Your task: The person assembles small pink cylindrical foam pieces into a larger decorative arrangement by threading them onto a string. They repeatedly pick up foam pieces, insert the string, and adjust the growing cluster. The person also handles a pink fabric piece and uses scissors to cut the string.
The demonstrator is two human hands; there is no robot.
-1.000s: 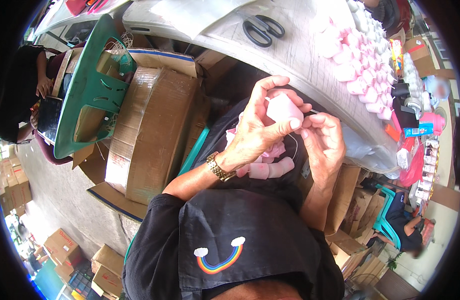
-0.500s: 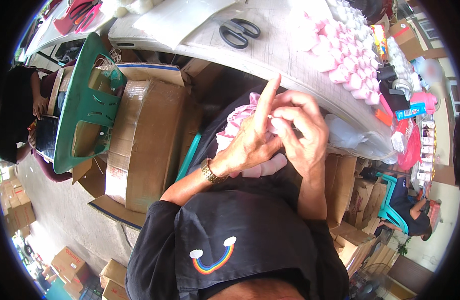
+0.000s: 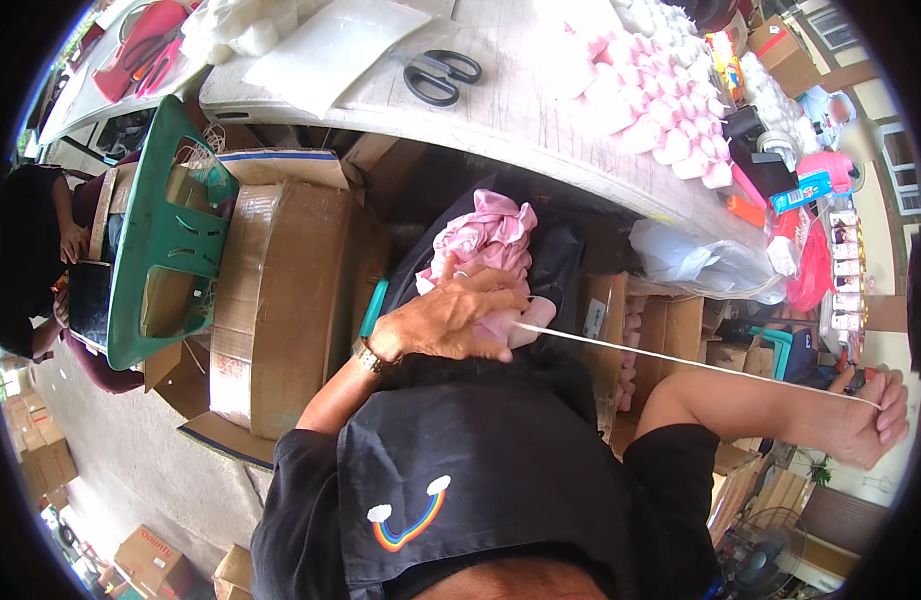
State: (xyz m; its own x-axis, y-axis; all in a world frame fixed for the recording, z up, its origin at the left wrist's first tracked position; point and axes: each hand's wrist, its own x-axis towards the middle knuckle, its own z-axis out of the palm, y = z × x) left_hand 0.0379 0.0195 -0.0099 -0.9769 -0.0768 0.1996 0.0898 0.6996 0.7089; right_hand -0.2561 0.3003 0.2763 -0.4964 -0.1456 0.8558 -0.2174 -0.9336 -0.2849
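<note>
String [image 3: 601, 343] (white, taut) runs from clenched right hand [image 3: 871, 425] to pink piece [image 3: 497, 325] gripped in left hand [image 3: 449, 318].

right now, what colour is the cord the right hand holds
White cord, best seen in the head view.

Pale table [image 3: 526, 100]: white sheet [image 3: 336, 50], scissors [image 3: 445, 76], pink pieces [image 3: 671, 110].

The right hand [image 3: 879, 422] has pulled white cord [image 3: 681, 358] taut.
</note>
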